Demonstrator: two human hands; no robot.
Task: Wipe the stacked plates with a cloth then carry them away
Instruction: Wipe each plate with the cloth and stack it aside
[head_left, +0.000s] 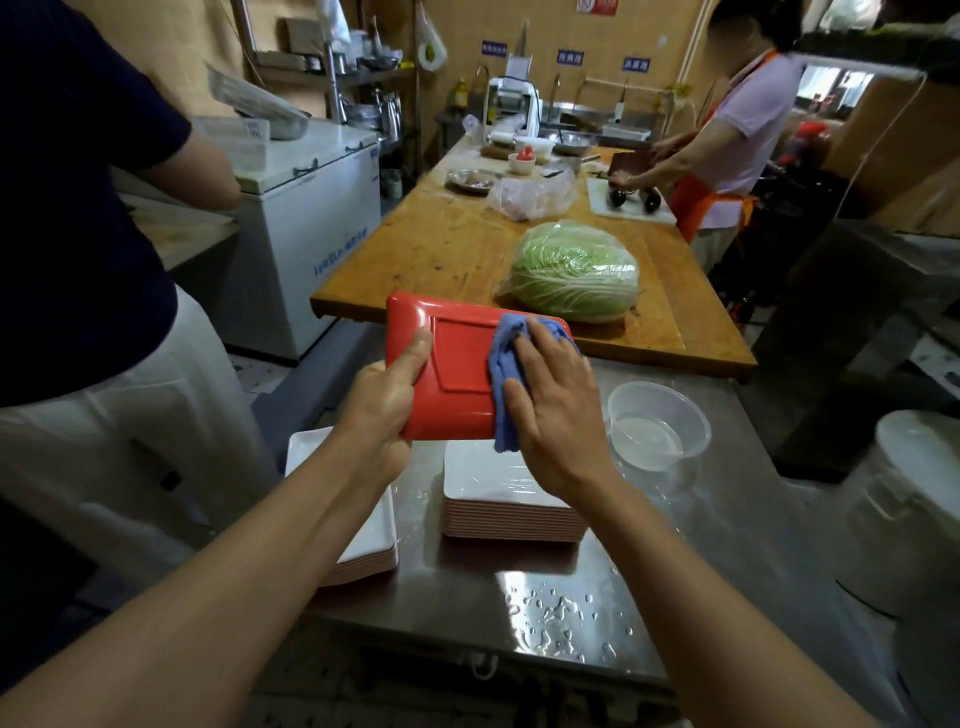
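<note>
left hand (384, 400) grips a red plate (457, 364) held above the surface (519, 597); right hand (556, 405) presses the blue cloth (506, 364) flat. two stacks (511, 512) wait, perhaps unwiped; carrying remains.

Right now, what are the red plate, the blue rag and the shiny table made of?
The red rectangular plate looks like glossy moulded plastic, perhaps melamine. The crumpled blue rag seems soft cloth. The shiny grey table looks like stainless steel: it mirrors light under water drops.
</note>
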